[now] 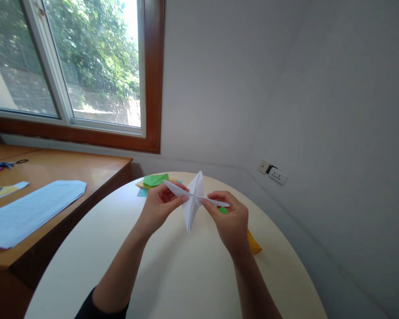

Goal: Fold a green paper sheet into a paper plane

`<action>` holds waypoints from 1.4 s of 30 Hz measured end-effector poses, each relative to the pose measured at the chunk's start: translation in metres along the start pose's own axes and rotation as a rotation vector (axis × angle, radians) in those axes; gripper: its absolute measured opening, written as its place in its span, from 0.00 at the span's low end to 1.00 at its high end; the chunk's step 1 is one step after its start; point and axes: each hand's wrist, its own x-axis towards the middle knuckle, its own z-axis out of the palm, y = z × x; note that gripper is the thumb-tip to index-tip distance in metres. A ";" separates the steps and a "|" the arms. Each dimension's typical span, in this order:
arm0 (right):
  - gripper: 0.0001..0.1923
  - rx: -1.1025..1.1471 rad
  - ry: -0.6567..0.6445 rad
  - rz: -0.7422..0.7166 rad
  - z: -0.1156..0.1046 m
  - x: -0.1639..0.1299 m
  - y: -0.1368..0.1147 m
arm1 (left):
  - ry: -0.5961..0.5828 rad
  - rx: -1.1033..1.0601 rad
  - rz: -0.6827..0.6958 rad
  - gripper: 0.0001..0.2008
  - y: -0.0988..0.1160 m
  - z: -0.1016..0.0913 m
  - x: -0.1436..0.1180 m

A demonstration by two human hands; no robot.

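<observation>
1. Well left of the fingers of the left hand [158,206], on the wooden table [103,166]: white papers [36,212], probably laid there out of the way of the elbows.
2. Just beyond the left fingers, partly hidden: a green folded paper [155,179] over yellow paper [146,186] and blue paper [142,192], apparently grouped in 1 pile to leave room nearer in.
3. Left fingers and thumb clamped on the left flap, pinched close to the middle, seemingly for control over the creases.
4. Between both sets of fingers, above the round table [173,279]: the white folded paper [192,210], spread into 4 points, likely raised for handling from 2 sides.
5. In the right hand [231,217]: fingers and thumb clamped on the right flap, probably to balance the left grip.
6. Beneath the right fingers, mostly hidden: a green piece [223,210], purpose of placement unclear.
7. Right of the right fingers, beside the wrist: an orange piece [254,243], perhaps simply set aside.
</observation>
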 end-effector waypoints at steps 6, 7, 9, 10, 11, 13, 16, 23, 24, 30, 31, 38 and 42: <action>0.11 0.328 -0.018 0.184 0.005 0.003 0.007 | 0.046 -0.066 0.001 0.09 -0.003 0.002 0.000; 0.10 0.346 -0.028 0.187 0.007 0.003 0.008 | 0.060 -0.079 0.011 0.09 -0.004 0.003 0.000; 0.07 0.353 -0.042 0.160 0.010 0.002 0.010 | 0.084 -0.092 0.038 0.07 -0.005 0.004 0.000; 0.06 0.353 -0.042 0.134 0.012 0.002 0.010 | 0.093 -0.094 0.055 0.07 -0.006 0.005 0.000; 0.05 0.356 -0.035 0.109 0.013 0.002 0.011 | 0.098 -0.095 0.071 0.06 -0.006 0.007 0.000; 0.04 0.375 -0.006 0.084 0.017 0.001 0.013 | 0.107 -0.096 0.096 0.05 -0.007 0.009 0.000; 0.05 0.451 0.003 0.126 0.021 0.000 0.016 | 0.133 -0.097 0.108 0.05 -0.008 0.011 -0.001; 0.07 0.570 -0.023 0.191 0.025 -0.003 0.016 | 0.132 -0.072 0.072 0.08 -0.008 0.012 -0.003; 0.07 0.568 -0.006 0.187 0.025 -0.003 0.016 | 0.126 -0.054 0.081 0.07 -0.007 0.012 -0.003; 0.07 0.528 0.049 0.186 0.024 -0.004 0.017 | 0.063 0.044 0.127 0.04 -0.003 0.012 -0.001; 0.08 0.523 0.052 0.190 0.024 -0.003 0.016 | 0.062 0.044 0.120 0.05 -0.004 0.012 0.000; 0.14 0.504 0.026 0.242 0.023 -0.003 0.011 | -0.003 0.026 0.060 0.09 -0.006 0.010 0.000; 0.17 0.532 -0.017 0.286 0.023 -0.002 0.009 | -0.030 0.008 0.009 0.12 -0.006 0.008 0.000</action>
